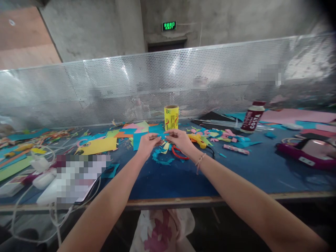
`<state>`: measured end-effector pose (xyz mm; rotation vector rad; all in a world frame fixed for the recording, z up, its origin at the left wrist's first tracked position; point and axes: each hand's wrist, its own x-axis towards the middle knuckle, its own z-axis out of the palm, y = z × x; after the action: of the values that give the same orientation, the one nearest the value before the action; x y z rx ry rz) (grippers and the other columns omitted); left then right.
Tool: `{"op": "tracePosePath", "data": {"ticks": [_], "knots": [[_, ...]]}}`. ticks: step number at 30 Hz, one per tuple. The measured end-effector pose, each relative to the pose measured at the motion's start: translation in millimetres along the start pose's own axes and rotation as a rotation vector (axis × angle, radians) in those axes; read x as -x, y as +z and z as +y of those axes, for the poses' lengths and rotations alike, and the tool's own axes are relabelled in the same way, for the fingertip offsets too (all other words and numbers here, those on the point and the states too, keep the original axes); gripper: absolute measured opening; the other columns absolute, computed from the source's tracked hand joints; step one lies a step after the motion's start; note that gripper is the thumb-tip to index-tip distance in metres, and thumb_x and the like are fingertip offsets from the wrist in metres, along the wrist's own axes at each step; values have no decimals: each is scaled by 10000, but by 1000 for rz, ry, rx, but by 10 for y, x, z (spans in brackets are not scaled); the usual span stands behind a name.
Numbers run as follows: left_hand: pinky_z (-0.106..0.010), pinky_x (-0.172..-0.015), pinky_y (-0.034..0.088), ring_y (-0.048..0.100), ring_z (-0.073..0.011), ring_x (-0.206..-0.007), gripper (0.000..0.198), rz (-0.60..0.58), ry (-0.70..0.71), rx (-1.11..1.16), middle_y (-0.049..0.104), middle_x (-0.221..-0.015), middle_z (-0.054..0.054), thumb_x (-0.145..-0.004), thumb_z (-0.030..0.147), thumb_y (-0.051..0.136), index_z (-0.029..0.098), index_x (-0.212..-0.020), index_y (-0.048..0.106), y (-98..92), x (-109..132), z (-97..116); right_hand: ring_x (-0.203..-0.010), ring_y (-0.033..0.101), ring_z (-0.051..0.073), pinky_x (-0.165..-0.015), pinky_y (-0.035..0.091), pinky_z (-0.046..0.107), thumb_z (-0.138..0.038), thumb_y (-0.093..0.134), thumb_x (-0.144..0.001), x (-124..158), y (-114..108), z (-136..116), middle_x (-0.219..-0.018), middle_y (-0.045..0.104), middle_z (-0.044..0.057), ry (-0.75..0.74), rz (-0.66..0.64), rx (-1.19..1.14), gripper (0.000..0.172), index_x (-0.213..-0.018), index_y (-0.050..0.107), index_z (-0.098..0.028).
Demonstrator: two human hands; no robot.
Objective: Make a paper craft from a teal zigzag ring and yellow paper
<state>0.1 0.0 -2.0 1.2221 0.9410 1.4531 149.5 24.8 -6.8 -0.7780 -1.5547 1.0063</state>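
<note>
While a pale cloth with pink shapes (160,232) shows below the front edge of a blue desk (168,182), two bare forearms reach in over that edge. Near the desk's left front corner lie a partly blurred device (89,183) and white cables (55,211). Toward the right edge sits a purple object (301,156).

Around the desk's middle, a jagged blue ring (162,161) lies flat, just in front of the hands. Above it, the left hand (150,142) and right hand (181,139) nearly meet, the fingers of each pinched together on a small blue scrap (162,135) between them. A red loop (180,157) shows beneath the right hand, with a yellow tool (198,140) just beyond.

Farther back, coloured paper (101,146) spreads toward the left edge. Near the back edge stand a yellow roll (172,118) and, to its right, a Costa bottle (253,118). A perforated metal screen (112,91) runs along that edge; behind it, a green EXIT sign (169,26) glows on concrete.
</note>
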Motion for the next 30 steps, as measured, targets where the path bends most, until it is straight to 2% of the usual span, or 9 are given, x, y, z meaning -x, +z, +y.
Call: {"op": "tracePosePath", "data": {"ticks": [3, 7, 14, 20, 25, 30], "knots": [[-329, -675, 518, 630, -152, -574, 171, -34, 18, -52, 648, -602, -21, -606, 206, 685, 129, -728, 594, 9, 12, -7, -606, 554, 120, -626, 479, 282, -339, 666, -619, -4, -9, 21, -640, 593, -1, -21, -40, 82, 271, -831, 638, -173], [-324, -673, 517, 633, -158, -588, 172, -73, 29, -98, 652, -603, -21, -600, 229, 682, 135, -720, 602, 16, 19, -8, -577, 532, 116, -588, 455, 266, -374, 651, -638, -27, -27, 92, -626, 596, 6, -62, -19, 184, 241, -760, 651, -166], [-310, -641, 511, 632, -162, -577, 153, -96, 47, -147, 640, -585, -16, -603, 222, 674, 145, -695, 579, 24, 28, -7, -519, 484, 91, -536, 409, 240, -373, 665, -622, -13, -22, 90, -563, 559, -12, -47, -43, 126, 221, -663, 630, -158], [-297, -618, 495, 620, -158, -573, 175, -112, 94, -256, 632, -612, -19, -669, 325, 624, 158, -678, 575, 6, 14, -23, -510, 478, 79, -537, 410, 230, -348, 692, -592, 19, -3, 10, -523, 548, -25, -1, -64, 99, 208, -606, 631, -150], [-234, -503, 418, 548, -128, -471, 156, -79, 165, -422, 549, -483, 22, -695, 303, 584, 178, -621, 529, -39, -23, -2, -576, 551, 90, -633, 488, 257, -320, 738, -541, -8, -7, 25, -628, 623, 1, 197, -118, -143, 203, -639, 678, -152], [-231, -479, 367, 537, -140, -472, 158, -45, 199, -551, 518, -456, 25, -717, 297, 543, 193, -609, 494, -62, -49, -2, -658, 606, 120, -700, 530, 280, -208, 763, -526, -30, -36, 8, -663, 643, 28, 341, -131, -333, 163, -652, 687, -138]]}}
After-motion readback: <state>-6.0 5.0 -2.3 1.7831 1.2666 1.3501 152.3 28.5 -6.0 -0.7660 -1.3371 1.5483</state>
